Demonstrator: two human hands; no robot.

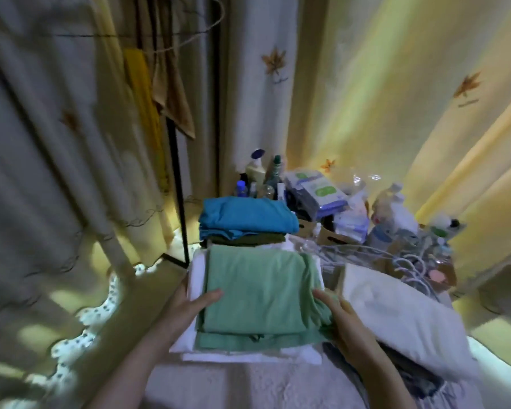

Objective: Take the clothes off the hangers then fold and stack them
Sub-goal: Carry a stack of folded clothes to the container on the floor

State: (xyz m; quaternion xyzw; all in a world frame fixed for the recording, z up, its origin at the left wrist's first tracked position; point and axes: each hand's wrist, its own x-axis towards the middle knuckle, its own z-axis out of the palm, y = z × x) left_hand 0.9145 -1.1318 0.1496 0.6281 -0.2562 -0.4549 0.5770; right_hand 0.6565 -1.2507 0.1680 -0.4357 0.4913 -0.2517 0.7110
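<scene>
**Folded green top gets squared up on the pile**

A person's left hand (194, 304) and right hand (344, 315) grip opposite sides of a folded green top (257, 287), thumbs on the cloth and fingers closed round its edges. It lies on a white folded pile (196, 276) on the bedcover (248, 385), just in front of a 2nd stack w/ a blue top (245, 215) uppermost. Hangers (407, 261) lie heaped beyond a pillow (396, 314); yellow & tan clothes (143, 93) hang top left. Best handling, probably: keep both sides level, line edges up w/ the pile below, and smooth the bunched right-side fold before letting go.
</scene>
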